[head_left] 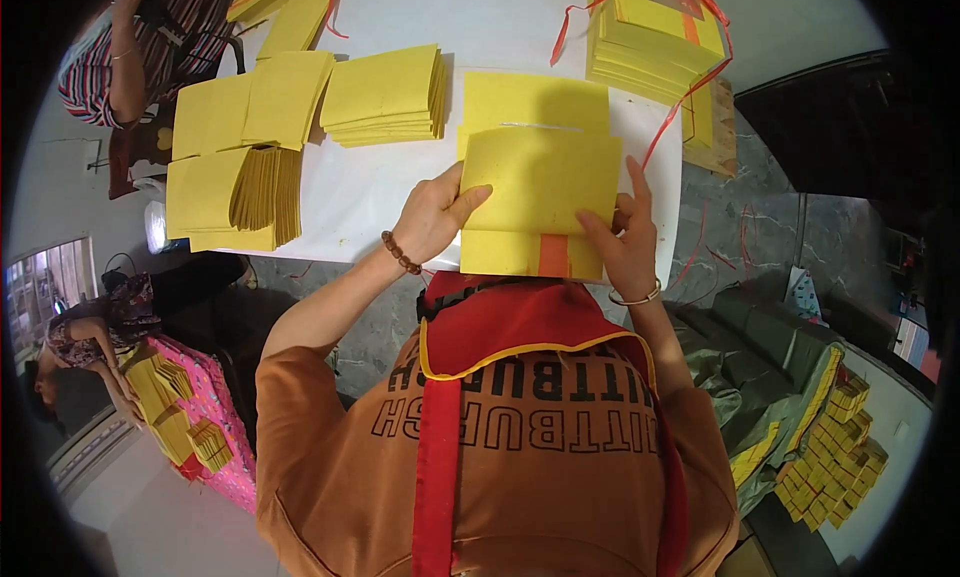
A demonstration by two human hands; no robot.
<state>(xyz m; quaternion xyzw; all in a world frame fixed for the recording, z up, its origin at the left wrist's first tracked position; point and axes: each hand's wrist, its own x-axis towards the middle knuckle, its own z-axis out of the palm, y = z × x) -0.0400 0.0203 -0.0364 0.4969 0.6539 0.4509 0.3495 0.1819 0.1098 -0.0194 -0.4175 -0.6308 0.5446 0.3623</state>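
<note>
- A white table fills the middle of the room, its near edge right in front of the person in the orange shirt and red apron.
- Stacks of yellow paper lie across its far and left parts, some fanned out, and a tall bundle tied with red ribbon stands at the far right corner.
- At the near edge lies a pile of yellow sheets, and on it the top yellow sheet, just above one with an orange stripe.
- The left hand grips that top sheet's left edge, thumb on top, fingers curled beneath.
- The right hand pinches its right edge, forefinger stretched up along the side.
- Another person's arm rests beyond the far left corner.
</note>
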